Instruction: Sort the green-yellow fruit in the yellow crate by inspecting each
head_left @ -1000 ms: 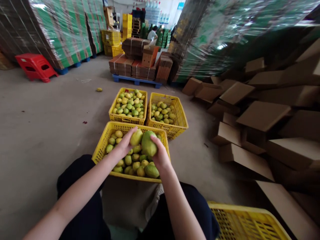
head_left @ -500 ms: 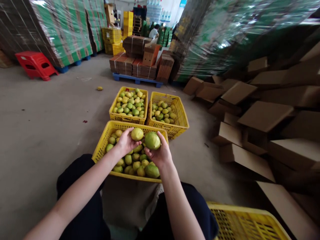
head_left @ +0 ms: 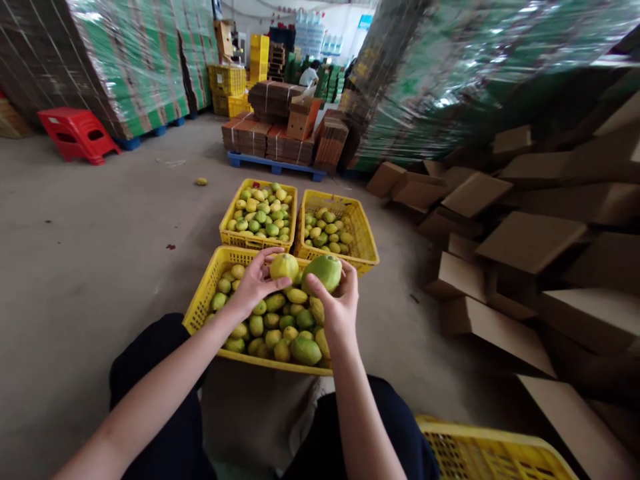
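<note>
My left hand grips a yellow lemon between thumb and fingers. A larger green lemon is held in my right hand, its thumb across the near side. Both fruits are side by side over the near yellow crate, which holds many green and yellow lemons. Behind it stand two more yellow crates: the back left one is heaped with lemons, and the back right one has lemons mostly toward its left side.
Cardboard boxes are piled on the right. A yellow crate stands at the lower right. Flat cartons sit on a blue pallet ahead. A red stool is at left; a lone lemon lies on the floor. A person is far back.
Both hands have turned and shifted slightly right, still holding their lemons. The right hand's green lemon has tilted and risen a little, and the thumb now crosses its near side.
</note>
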`<state>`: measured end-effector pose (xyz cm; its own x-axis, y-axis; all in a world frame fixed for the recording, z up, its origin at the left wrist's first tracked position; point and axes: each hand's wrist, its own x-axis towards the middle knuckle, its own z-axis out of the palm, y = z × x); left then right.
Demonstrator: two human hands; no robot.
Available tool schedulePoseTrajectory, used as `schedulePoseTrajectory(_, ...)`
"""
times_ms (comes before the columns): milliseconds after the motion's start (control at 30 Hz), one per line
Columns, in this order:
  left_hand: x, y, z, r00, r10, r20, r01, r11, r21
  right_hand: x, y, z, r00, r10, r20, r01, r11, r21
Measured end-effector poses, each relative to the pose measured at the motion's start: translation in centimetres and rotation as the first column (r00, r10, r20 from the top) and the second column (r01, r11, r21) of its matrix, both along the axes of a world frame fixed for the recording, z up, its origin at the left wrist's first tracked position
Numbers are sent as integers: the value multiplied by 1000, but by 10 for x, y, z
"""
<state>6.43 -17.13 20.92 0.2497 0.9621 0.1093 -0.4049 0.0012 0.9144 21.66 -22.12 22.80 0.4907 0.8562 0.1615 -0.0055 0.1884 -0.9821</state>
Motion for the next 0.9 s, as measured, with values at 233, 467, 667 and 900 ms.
schedulePoseTrajectory(233,-7,3,3,1000,-7,25,5,994,108,5,-1,-4,916,-46,398,-24,985,169)
schedulePoseTrajectory(467,-12,1,8,993,-113,-11,114,985,128,8,0,-8,982,35,185,-50,996,77)
schedulePoseTrajectory(667,-12,3,8,974,-190,121,197,979,-52,5,-5,-2,982,188,-3,-188,982,-23)
schedulePoseTrajectory(900,-4,1,6,997,48,-55,-59,970,-237,-5,-2,-15,971,171,-169,-196,970,-142)
